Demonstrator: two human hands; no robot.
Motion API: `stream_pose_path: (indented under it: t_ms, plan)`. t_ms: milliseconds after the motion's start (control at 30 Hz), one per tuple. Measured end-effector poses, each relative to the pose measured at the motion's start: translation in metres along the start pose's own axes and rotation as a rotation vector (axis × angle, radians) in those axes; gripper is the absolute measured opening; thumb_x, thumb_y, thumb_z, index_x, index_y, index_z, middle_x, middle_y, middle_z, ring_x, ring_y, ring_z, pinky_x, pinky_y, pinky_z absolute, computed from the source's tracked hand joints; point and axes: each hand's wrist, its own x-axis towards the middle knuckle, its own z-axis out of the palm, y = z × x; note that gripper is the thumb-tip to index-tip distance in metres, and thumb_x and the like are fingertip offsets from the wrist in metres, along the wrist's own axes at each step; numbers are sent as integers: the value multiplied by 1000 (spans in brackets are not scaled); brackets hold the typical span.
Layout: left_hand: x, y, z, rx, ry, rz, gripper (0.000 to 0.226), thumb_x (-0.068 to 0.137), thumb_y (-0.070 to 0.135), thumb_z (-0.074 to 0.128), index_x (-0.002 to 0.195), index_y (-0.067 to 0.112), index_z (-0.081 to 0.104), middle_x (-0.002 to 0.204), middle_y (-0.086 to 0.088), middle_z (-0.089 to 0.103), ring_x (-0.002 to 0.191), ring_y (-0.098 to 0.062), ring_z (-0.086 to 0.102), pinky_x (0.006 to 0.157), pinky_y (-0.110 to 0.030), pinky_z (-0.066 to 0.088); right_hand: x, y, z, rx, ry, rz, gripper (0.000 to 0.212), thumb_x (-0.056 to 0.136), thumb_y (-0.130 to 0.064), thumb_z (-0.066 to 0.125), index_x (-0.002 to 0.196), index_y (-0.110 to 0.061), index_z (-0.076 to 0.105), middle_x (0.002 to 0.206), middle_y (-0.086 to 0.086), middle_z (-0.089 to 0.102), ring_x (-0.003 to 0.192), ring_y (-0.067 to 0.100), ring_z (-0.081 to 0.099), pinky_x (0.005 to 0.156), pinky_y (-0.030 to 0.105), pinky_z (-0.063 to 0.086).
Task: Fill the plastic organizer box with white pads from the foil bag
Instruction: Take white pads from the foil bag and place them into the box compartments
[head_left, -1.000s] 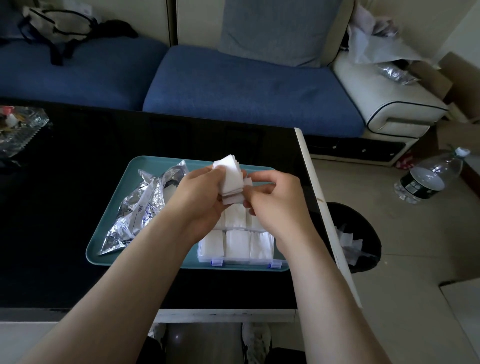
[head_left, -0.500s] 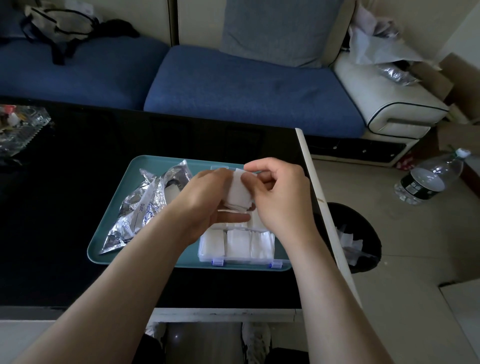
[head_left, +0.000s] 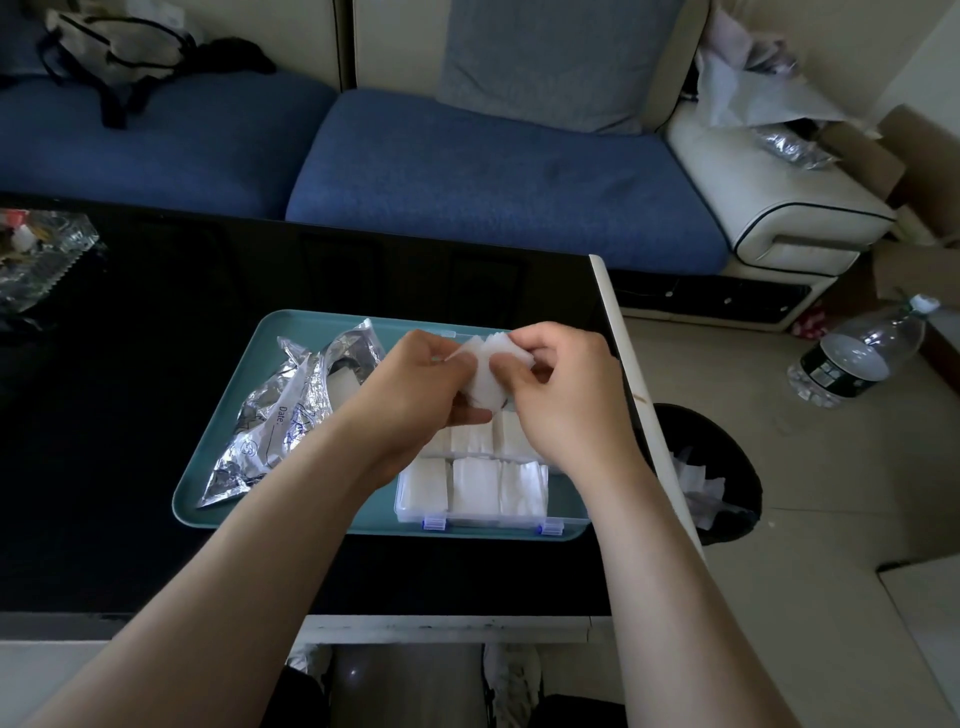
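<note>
The box looks mostly full: the near row of three compartments and the row behind it both show white pads, packed about up to the rim. The far part of the box is hidden behind the hands, so I cannot tell whether any compartment there is empty. Both hands meet above that far part, holding a small stack of pads between them. The left hand grips it from the left with its fingers curled under, and the right hand pinches its right edge with curled fingertips. My guess is that the stack is being squared up or split before it goes into a far compartment. The bag lies crumpled and open on the tray's left half, just beside the box. Something pale shows at its mouth, so more pads may be left inside, though I cannot be sure.

The teal tray sits at the right end of a glossy black table, with a glass dish at the table's far left. Beyond the table runs a blue sofa bearing a grey cushion and a tote. On the tiled floor to the right are a black bin with white scraps inside and a bottle
</note>
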Motion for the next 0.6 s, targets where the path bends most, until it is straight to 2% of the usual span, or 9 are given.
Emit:
stream_pose_path:
  t_ms: [133,233,300,367,467,533,600]
  plan:
    - [5,-2,-4,-118,56,-29,16,107,19,61,108,3,65,112,-17,73,96,-29,78,83,-40,65,0,1,-2,199,47,44,26,96,-21,78,122,-26,75,102,-8,79,90,2,74,72,14,57]
    - [7,-1,-6,-237,83,-61,14,105,15,62,107,1,66,111,-18,75,94,-27,79,83,-41,65,0,2,-1,264,60,83,25,96,-19,77,118,-31,77,103,-9,79,91,6,75,78,29,65]
    - [8,1,-7,-338,135,-82,14,106,12,61,111,-1,63,113,-20,73,95,-30,79,81,-43,66,0,3,-2,290,103,116,24,96,-17,76,112,-34,77,102,-9,79,92,7,76,78,32,66]
    - [7,3,-10,-340,235,-67,10,106,12,61,110,3,62,111,-17,70,97,-30,77,78,-41,67,0,4,-6,269,149,138,23,97,-16,75,110,-34,76,102,-8,78,92,8,75,74,24,63]
    - [7,1,-19,-123,323,98,5,101,16,70,102,12,71,101,-12,73,95,-30,76,77,-41,67,0,6,-10,79,154,61,21,99,-15,71,115,-28,76,104,-8,75,94,6,70,66,6,51]
    - [7,-2,-22,46,240,211,4,96,18,76,98,20,80,94,-12,78,91,-32,76,81,-46,66,-1,6,-9,-4,120,4,23,102,-13,68,119,-25,76,105,-10,73,94,2,67,67,0,45]
    - [6,-4,-21,127,135,252,5,92,20,82,95,24,83,89,-10,79,85,-28,75,79,-43,64,-2,4,-7,-41,92,-26,24,103,-12,65,121,-25,76,105,-10,72,90,-2,64,68,-1,42]
